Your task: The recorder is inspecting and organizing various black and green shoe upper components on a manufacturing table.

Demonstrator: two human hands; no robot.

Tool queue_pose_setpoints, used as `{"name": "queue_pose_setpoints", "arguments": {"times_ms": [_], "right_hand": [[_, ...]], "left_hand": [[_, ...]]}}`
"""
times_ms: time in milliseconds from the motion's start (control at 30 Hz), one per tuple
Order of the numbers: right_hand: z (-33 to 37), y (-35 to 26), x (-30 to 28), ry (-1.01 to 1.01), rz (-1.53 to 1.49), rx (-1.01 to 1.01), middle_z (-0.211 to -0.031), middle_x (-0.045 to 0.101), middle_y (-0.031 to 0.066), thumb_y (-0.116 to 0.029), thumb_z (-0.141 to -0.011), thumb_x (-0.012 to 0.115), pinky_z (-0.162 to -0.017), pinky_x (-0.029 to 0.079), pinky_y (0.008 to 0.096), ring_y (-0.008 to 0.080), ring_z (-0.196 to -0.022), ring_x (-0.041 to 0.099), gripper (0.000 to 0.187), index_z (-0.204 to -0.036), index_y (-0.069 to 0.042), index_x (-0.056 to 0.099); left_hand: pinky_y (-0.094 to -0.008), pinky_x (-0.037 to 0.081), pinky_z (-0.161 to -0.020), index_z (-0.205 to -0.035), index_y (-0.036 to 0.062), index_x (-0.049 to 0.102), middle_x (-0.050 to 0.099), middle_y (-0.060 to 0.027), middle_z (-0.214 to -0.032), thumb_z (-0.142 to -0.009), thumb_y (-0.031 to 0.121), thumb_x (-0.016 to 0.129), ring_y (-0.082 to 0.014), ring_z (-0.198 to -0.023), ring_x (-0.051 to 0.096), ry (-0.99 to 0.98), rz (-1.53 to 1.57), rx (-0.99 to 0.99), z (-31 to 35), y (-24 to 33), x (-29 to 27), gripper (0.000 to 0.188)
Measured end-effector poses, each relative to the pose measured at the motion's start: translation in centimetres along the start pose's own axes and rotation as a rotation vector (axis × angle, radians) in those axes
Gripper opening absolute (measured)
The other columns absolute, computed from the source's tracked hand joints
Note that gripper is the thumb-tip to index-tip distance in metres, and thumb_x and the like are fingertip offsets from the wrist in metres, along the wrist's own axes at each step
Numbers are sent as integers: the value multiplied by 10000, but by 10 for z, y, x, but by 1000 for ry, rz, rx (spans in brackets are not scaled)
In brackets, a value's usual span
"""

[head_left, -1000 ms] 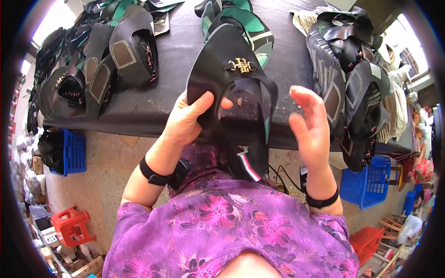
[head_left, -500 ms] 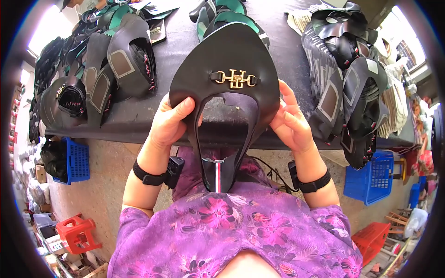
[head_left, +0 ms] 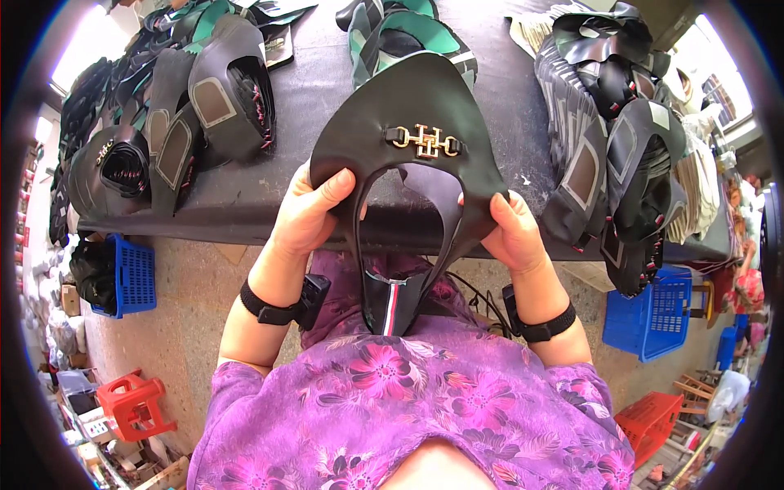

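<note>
Both hands hold up a black leather shoe upper [head_left: 400,102] in front of me. A gold metal buckle ornament [head_left: 425,141] sits on its front, toe end pointing away. Its heel end hangs near my body, with a striped ribbon [head_left: 391,306] down the back seam. My left hand [head_left: 308,208] pinches the left side, thumb on top and fingers underneath. On the right side, my right hand [head_left: 516,227] grips the edge with its thumb on top; its other fingers are mostly hidden.
A black-covered table [head_left: 286,184] lies ahead. Stacked uppers [head_left: 220,90] cover its left, more piled uppers [head_left: 629,171] its right, and green-lined pieces [head_left: 420,33] its far middle. Blue baskets [head_left: 135,278] [head_left: 649,314] stand below at both sides. A red stool [head_left: 135,406] is at lower left.
My right hand has closed its thumb onto the upper's right side, where its fingers were looser before. The upper has shifted slightly right and its opening is spread wider.
</note>
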State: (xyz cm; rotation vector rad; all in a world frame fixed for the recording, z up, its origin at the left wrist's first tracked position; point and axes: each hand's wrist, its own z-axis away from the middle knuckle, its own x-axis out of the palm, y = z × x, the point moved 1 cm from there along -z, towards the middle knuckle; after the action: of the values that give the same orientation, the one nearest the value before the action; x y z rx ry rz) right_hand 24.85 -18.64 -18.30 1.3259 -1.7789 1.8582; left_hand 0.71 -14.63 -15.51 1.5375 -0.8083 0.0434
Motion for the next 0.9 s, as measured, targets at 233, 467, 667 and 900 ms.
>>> {"name": "queue_pose_setpoints", "arguments": {"times_ms": [233,467,667,900], "right_hand": [[-6,1,17,301,76,-156,-964,619,82,-100,-802,612,-767,475,283,152,-839,595,236,-1006,8,567],[-5,-5,21,347,188,-200,-940,619,71,-72,-800,609,-758,474,269,132,-825,589,221,-1000,8,556],[-1,-7,30,370,203,-225,-987,598,73,-13,-775,618,-772,475,265,133,-857,581,310,-1067,-21,514],[-4,-16,40,285,218,-314,-1054,569,97,57,-770,579,-804,471,288,161,-907,572,547,-1250,-62,347]], "left_hand": [[-234,461,-542,-971,37,564,598,-38,-802,-809,219,617,-102,-616,553,28,-22,0,-1,2,-4,250],[-220,447,-543,-1060,33,514,609,-115,-929,-825,222,589,-101,-617,539,16,4,-51,-6,4,-1,310],[-188,375,-468,-1133,30,448,588,-212,-966,-838,196,558,-106,-531,501,66,7,-7,-5,5,3,355],[-192,458,-500,-1161,20,423,597,-184,-953,-814,133,579,-100,-622,573,57,34,5,-2,9,4,396]]}}
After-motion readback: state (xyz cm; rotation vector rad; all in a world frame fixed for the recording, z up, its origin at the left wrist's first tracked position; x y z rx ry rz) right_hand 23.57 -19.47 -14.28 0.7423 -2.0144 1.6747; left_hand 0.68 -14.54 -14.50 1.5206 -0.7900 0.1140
